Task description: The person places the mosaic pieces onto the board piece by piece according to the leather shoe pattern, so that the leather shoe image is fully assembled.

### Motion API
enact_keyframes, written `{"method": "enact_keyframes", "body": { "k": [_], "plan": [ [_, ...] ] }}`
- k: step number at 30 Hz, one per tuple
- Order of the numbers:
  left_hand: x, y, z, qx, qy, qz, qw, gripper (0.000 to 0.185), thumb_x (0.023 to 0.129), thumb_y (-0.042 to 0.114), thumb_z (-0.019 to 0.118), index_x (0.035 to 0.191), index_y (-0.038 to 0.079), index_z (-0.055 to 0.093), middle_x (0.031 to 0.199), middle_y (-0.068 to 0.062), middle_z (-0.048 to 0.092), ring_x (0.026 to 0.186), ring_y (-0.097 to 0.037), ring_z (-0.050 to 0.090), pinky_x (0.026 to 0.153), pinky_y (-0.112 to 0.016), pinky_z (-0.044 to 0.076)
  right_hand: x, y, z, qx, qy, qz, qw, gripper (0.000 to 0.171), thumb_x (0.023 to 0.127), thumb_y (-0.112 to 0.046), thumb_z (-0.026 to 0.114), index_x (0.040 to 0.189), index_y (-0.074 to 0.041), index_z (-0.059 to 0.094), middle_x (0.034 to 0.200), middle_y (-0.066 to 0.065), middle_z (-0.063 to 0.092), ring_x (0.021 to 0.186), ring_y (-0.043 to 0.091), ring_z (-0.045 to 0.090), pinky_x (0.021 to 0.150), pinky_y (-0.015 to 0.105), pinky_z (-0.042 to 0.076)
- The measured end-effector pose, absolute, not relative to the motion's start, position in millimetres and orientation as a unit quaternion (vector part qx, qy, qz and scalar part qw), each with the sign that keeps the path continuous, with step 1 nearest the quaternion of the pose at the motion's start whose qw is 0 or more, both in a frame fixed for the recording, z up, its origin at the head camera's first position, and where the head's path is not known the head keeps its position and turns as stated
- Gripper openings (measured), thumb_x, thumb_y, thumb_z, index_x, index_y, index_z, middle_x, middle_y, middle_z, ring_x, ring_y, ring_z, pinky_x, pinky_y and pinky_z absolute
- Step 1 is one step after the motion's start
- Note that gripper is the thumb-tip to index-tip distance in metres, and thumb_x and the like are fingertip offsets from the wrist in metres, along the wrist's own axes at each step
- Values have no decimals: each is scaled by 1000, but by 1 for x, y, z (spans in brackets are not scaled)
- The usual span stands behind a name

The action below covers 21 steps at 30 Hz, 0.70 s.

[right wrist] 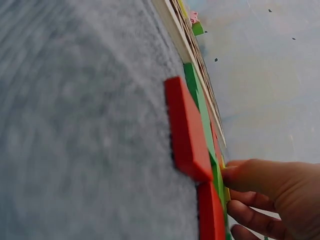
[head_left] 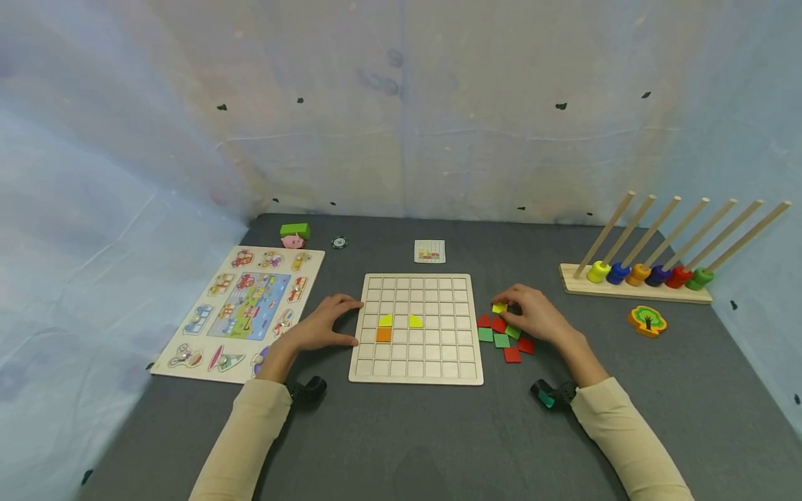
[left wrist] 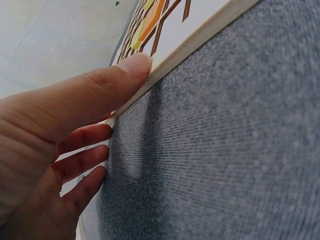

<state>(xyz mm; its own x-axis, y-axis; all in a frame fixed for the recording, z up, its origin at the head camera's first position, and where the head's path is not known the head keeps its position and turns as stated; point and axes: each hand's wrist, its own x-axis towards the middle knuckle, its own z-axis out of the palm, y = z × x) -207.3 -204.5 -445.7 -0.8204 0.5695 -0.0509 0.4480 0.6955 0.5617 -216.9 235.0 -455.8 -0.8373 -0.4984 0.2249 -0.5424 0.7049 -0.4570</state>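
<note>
From the head camera, my left hand (head_left: 322, 323) rests with relaxed fingers against the left edge of the grid board (head_left: 416, 372); my right hand (head_left: 532, 314) pinches a yellow tile (head_left: 499, 307) above the loose tiles (head_left: 501, 339) just right of the board. My left wrist camera shows my thumb (left wrist: 100, 90) pressing the board's edge (left wrist: 200, 40). My right wrist camera shows red and green tiles (right wrist: 187, 130) touching my fingertips (right wrist: 240, 175).

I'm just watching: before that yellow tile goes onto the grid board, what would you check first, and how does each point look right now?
1. Left hand steadies the grid board at its left edge: ok.
2. Right hand pinches the yellow tile: ok.
3. Free cells remain beside the placed yellow pieces and orange square: ok.
4. Pattern card readable: cannot tell, too small.
5. Spare red and green tiles lie off the board: ok.
</note>
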Motion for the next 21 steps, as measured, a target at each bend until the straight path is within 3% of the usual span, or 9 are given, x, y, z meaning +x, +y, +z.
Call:
{"method": "enact_keyframes", "body": {
  "k": [6, 21],
  "plan": [
    [-208, -205, -446, 280, 913, 274, 112, 73, 78, 34, 75, 139, 7, 44, 135, -15, 40, 125, -34, 34, 101, -54, 29, -216, 216, -454, 283, -908, 297, 83, 23, 83, -8, 70, 105, -4, 69, 100, 9, 63, 90, 25, 60, 76, 43, 48],
    [-209, -206, -447, 282, 912, 274, 115, 73, 78, 35, 75, 139, 8, 43, 134, -14, 40, 125, -33, 33, 101, -53, 29, -206, 130, -452, 386, -845, 362, 81, 21, 78, -4, 74, 98, -4, 69, 97, 6, 65, 90, 18, 61, 77, 36, 49]
  ]
}}
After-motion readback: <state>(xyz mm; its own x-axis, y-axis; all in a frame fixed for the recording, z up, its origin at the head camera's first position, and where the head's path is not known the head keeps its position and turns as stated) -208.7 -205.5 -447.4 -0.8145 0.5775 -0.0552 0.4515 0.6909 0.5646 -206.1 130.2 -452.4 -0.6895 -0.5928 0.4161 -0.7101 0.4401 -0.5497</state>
